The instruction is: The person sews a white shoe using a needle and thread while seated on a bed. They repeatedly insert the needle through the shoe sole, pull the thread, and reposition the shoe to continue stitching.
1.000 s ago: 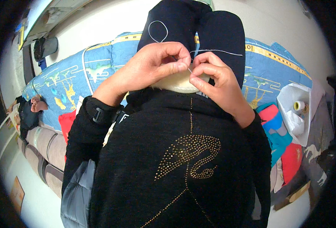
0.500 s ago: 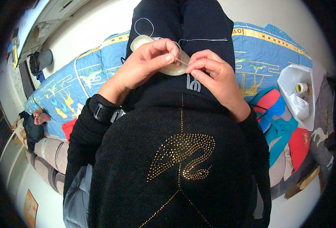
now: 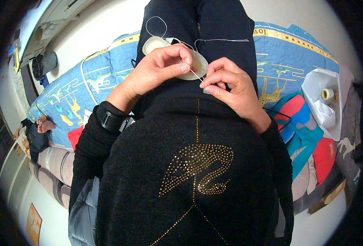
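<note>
Head view gives me both hands at twelve o'clock, fingertips facing. With the left hand [image 3: 159, 65] I pinch one end of a pale strand [image 3: 196, 75] between thumb and forefinger; with the right hand [image 3: 232, 85] I grip its other end, fingers curled. It runs straight from one pinch to the other, slanting toward four o'clock; I can't tell whether it is thread or needle. Just behind it sits a cream rounded piece [image 3: 202, 64], with a pale lobe [image 3: 152, 42] at the left hand's eleven; my hand hides any join. Beyond lie a white thread loop [image 3: 166, 26] and a loose thread tail [image 3: 222, 40] over black trousers [image 3: 226, 20]. Blue quilt [image 3: 72, 91] spreads toward nine and three. From the right hand, a white tray [image 3: 308, 82] with a yellow-rimmed spool [image 3: 326, 94] stands at three, teal cloth [image 3: 306, 141] at four.
</note>
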Tool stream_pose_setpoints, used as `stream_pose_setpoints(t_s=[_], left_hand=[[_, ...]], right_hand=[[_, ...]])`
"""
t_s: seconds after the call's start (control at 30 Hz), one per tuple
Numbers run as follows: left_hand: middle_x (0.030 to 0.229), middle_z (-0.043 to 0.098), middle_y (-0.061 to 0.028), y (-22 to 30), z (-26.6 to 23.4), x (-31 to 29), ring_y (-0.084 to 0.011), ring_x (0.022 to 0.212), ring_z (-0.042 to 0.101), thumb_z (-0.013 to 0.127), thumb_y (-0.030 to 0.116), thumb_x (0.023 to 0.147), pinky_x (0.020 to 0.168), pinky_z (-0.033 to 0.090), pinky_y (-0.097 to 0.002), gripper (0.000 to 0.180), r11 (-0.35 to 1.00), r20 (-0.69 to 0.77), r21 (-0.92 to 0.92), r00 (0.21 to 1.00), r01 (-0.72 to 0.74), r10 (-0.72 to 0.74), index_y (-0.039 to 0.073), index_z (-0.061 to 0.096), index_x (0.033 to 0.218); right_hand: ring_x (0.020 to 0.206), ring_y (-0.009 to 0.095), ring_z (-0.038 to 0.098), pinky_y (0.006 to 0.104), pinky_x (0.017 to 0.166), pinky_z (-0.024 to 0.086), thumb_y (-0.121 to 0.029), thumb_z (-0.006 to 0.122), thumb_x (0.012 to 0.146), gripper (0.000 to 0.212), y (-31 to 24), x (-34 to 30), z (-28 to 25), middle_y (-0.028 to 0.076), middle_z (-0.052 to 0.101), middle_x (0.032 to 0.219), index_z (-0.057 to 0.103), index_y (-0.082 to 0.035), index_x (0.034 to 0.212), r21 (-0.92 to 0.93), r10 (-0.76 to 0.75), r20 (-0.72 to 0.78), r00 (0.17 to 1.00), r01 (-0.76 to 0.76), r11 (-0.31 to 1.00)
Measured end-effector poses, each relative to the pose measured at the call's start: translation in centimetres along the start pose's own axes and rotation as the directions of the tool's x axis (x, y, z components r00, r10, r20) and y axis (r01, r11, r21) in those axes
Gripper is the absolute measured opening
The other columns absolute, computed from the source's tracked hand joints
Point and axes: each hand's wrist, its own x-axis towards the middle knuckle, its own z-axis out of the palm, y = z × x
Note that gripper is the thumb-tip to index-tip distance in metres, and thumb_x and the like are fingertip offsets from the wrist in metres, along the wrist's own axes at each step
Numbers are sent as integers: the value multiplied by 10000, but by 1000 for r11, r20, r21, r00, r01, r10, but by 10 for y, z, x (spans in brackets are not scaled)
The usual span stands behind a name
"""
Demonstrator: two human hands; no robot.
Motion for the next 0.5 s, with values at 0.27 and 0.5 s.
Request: stream_pose_setpoints(t_s=[0.27, 0.5], left_hand=[[948, 578, 17, 13, 4, -3, -59, 870, 524, 579, 132, 948, 783, 432, -214, 87, 987, 200, 81, 967, 141, -155, 46, 572, 963], [885, 618, 2, -1, 5, 0, -56, 822, 586, 609, 84, 922, 758, 487, -212, 68, 972, -64, 172, 987, 159, -150, 31, 573, 899]], right_hand=[[779, 89, 508, 228, 671, 413, -83, 744, 759, 109, -2, 18, -2, 6, 541, 978, 700, -90, 859, -10, -128, -64, 990, 128, 992], [713, 56, 489, 213, 642, 410, -100, 694, 815, 108, 22, 14, 5, 15, 543, 981, 648, -5, 792, 256, 165, -160, 973, -121, 959]])
